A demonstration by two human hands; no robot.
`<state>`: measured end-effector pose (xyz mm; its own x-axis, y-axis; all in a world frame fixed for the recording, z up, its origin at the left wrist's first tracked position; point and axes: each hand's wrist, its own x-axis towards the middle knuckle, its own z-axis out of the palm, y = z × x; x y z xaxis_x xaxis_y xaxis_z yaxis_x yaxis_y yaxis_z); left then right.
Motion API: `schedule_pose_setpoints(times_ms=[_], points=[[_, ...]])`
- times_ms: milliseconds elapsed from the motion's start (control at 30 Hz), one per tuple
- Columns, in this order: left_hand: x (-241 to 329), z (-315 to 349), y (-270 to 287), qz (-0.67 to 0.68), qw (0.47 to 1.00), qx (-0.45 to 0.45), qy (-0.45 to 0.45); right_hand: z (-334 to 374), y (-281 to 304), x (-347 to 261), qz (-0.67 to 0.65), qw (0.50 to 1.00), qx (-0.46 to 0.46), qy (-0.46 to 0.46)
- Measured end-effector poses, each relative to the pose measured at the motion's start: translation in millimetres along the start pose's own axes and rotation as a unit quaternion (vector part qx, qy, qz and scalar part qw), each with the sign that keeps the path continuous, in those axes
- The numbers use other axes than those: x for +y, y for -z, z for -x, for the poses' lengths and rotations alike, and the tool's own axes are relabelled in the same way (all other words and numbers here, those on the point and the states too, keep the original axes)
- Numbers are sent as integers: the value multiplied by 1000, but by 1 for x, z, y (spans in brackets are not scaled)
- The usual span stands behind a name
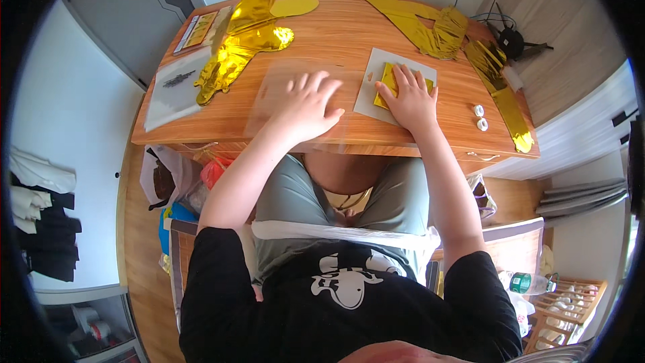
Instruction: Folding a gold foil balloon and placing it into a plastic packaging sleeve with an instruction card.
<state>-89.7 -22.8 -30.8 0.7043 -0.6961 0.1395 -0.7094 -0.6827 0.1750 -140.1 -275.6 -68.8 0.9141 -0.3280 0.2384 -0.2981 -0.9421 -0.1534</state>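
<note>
My right hand (pixel 411 102) lies flat, fingers spread, on a folded gold foil piece (pixel 388 75). That piece rests on a pale grey rectangular sheet (pixel 366 102) with a small slot near its left edge. To the left, my left hand (pixel 310 106) is spread, its fingertips slightly blurred, over a clear plastic bag (pixel 263 111). Whether it touches the bag, I cannot tell. Beyond it on the left sits a crumpled, shiny gold foil balloon (pixel 235 57). Another gold foil balloon (pixel 440 30) lies flat at the back right, and a long gold foil strip (pixel 505 104) runs down the right side.
A stack of clear bags (pixel 168 97) lies at the desk's left end, beside a printed card packet (pixel 196 32). Two small white tape rolls (pixel 478 110) sit to the right. A black router-like device (pixel 510 44) with cables stands behind the desk's (pixel 322 33) right corner.
</note>
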Motion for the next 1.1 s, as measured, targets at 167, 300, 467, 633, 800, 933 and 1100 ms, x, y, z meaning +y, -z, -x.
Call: schedule_pose_setpoints(times_ms=[167, 300, 467, 633, 800, 933, 1100], points=[[-15, -9, -32, 58, 993, 3, -99, -2, -5, 2, 17, 999, 9, -29], [-15, -14, -34, 70, 991, -35, -108, -3, -4, 1, 22, 999, 6, -38], [-3, -22, -25, 86, 989, -45, -109, -4, -5, 0, 32, 998, 10, -45], [2, -17, -29, -18, 999, -23, -18, -3, -3, -2, 41, 998, -2, -39], [-9, -19, -37, 33, 999, -41, -4, -8, 3, -8, 17, 999, -43, -12], [-12, -24, -41, 35, 999, -41, 1, -12, -3, -6, 30, 999, -29, -10], [-4, -25, -39, 79, 996, -29, 24, -8, -2, -4, 24, 999, -24, -2]])
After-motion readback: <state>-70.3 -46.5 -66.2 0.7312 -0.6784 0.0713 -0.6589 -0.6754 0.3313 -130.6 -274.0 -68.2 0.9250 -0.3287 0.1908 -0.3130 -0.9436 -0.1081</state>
